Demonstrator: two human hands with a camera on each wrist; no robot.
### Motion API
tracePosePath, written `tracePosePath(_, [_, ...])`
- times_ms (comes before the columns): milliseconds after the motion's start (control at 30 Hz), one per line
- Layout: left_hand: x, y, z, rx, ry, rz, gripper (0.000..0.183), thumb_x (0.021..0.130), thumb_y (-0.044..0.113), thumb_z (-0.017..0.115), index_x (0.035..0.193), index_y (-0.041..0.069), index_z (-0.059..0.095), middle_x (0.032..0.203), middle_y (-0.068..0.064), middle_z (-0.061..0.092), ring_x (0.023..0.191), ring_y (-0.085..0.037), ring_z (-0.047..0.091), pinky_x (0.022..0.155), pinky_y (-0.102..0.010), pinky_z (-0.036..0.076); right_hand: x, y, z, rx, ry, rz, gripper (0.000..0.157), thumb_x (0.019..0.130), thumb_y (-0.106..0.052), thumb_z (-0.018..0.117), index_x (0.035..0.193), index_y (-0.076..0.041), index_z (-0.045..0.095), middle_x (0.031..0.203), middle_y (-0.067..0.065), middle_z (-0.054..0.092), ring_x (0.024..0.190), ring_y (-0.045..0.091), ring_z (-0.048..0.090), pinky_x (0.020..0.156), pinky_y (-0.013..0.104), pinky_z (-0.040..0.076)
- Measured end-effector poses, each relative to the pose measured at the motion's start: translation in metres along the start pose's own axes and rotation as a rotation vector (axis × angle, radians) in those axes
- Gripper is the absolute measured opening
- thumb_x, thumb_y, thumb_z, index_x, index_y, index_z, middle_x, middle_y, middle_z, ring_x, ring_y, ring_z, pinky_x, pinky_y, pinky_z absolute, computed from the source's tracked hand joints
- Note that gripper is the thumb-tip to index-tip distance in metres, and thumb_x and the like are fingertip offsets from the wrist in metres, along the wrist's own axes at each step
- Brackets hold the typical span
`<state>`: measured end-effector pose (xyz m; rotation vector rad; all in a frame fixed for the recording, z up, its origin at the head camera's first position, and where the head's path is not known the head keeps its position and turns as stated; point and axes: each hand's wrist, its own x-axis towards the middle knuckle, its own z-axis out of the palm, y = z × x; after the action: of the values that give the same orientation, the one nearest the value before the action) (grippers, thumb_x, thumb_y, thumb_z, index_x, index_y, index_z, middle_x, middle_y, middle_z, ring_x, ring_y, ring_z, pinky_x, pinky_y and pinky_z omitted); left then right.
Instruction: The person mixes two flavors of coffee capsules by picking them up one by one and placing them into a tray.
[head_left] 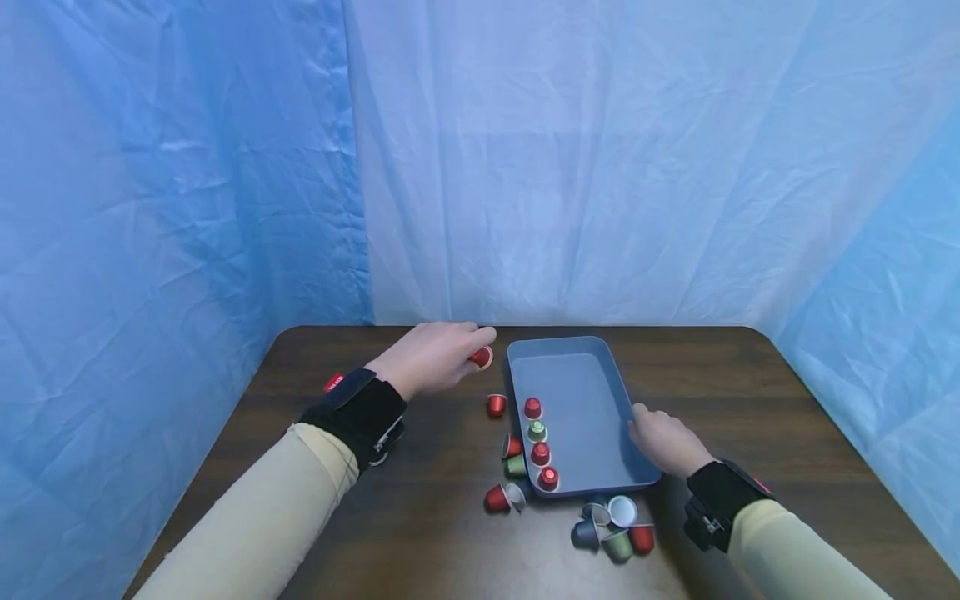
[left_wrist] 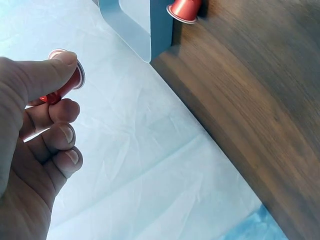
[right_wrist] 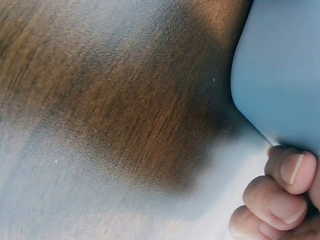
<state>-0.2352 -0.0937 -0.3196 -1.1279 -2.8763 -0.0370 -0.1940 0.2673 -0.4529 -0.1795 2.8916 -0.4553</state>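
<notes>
My left hand (head_left: 438, 354) pinches a red coffee capsule (head_left: 482, 358) between thumb and fingers, raised to the left of the tray's far end. In the left wrist view the thumb lies over this capsule (left_wrist: 70, 86), and the other fingers are curled below it. The blue-grey tray (head_left: 592, 400) lies on the table. Along its left wall a column of several capsules stands inside, red ones and one green capsule (head_left: 537, 431). With curled fingers my right hand (head_left: 667, 440) grips the tray's right wall near the front corner; the right wrist view shows these fingers (right_wrist: 292, 172) against the wall.
Left of the tray on the dark wooden table (head_left: 420, 517) lie loose capsules, among them a red one (head_left: 497, 406) and a green one (head_left: 515, 467). A mixed cluster with a dark capsule (head_left: 585, 534) lies before the tray's front edge. Blue sheets (head_left: 555, 167) hang around the table.
</notes>
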Motion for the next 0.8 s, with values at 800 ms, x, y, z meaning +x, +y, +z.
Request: tracePosePath(800, [0.037, 0.015, 0.026, -0.053, -0.008, -0.062, 0.030, 0.096, 0.029, 0.073, 0.118, 0.019, 0.055, 0.096, 0.001, 0.061, 0.086, -0.015, 0.059, 0.075, -0.028, 0.053, -0.001, -0.010, 0.002, 0.007, -0.016, 0.000, 0.016, 0.105, -0.015, 0.055, 0.103, 0.001, 0.054, 0.076, 0.008, 0.054, 0.067, 0.019, 0.057, 0.058, 0.032, 0.046])
